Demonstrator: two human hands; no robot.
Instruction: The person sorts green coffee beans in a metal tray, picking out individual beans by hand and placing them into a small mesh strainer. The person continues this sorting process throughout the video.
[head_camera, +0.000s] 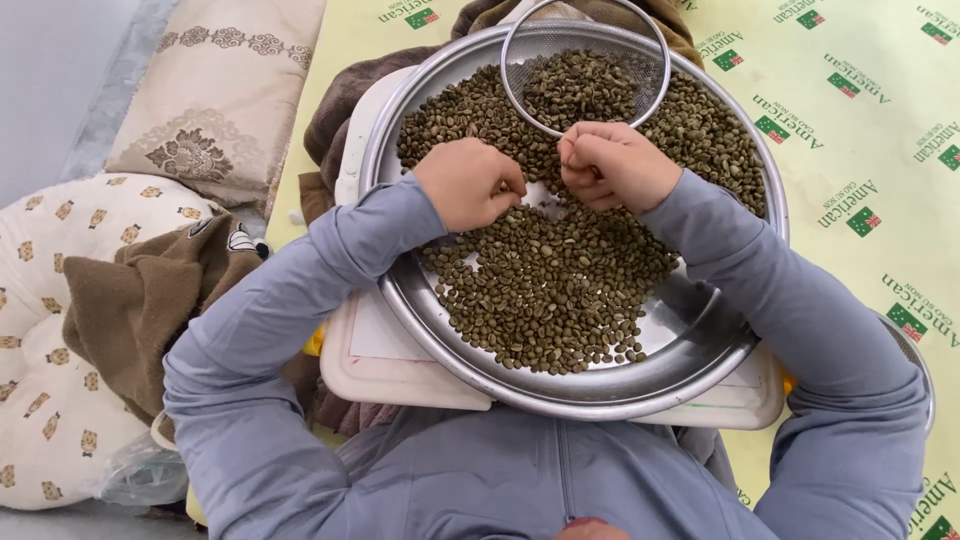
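Green coffee beans (550, 290) lie spread across a wide steel pan (640, 385), which rests on a white tray (380, 365). Both hands work mid-pan: the left hand (468, 183) with fingers curled down into the beans, the right hand (612, 163) with fingers pinched together; what they grip is hidden. A round mesh sieve (585, 70) with more beans sits at the pan's far rim.

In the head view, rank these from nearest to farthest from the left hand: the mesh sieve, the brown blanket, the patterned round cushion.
From the left hand:
1. Mesh sieve, up and to the right, resting on the beans in the steel tray.
2. Brown blanket, lower left, beside the sleeve.
3. Patterned round cushion, far left edge.
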